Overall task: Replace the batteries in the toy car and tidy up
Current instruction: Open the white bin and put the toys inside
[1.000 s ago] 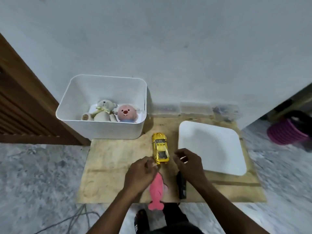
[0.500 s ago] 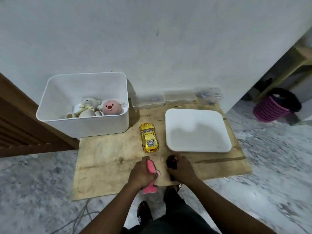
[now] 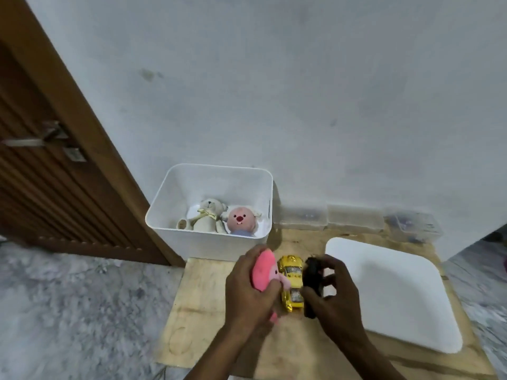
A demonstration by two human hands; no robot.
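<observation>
Both hands loaded, toy car parked on the table.

Left hand [image 3: 247,292] has its fingers wrapped round a pink plush [image 3: 264,270]; right hand [image 3: 334,300] has its fingers curled on a black object [image 3: 312,281], can't tell what it is. Yellow toy car [image 3: 292,286] sits on the table [image 3: 197,311] between them, untouched. My read: clearing clutter first, plush likely headed for the white bin [image 3: 219,245] just behind. Versus half a second ago: both items were at the table's near edge, now lifted beside the car. Car hasn't moved.

Two hands [image 3: 247,294] [image 3: 336,300], one toy car [image 3: 292,274], three plush toys [image 3: 264,270] [image 3: 208,219] [image 3: 241,219], one black remote [image 3: 312,275], one bin [image 3: 219,246], one lid [image 3: 392,292], three boxes [image 3: 301,218] [image 3: 355,218] [image 3: 417,227]
</observation>
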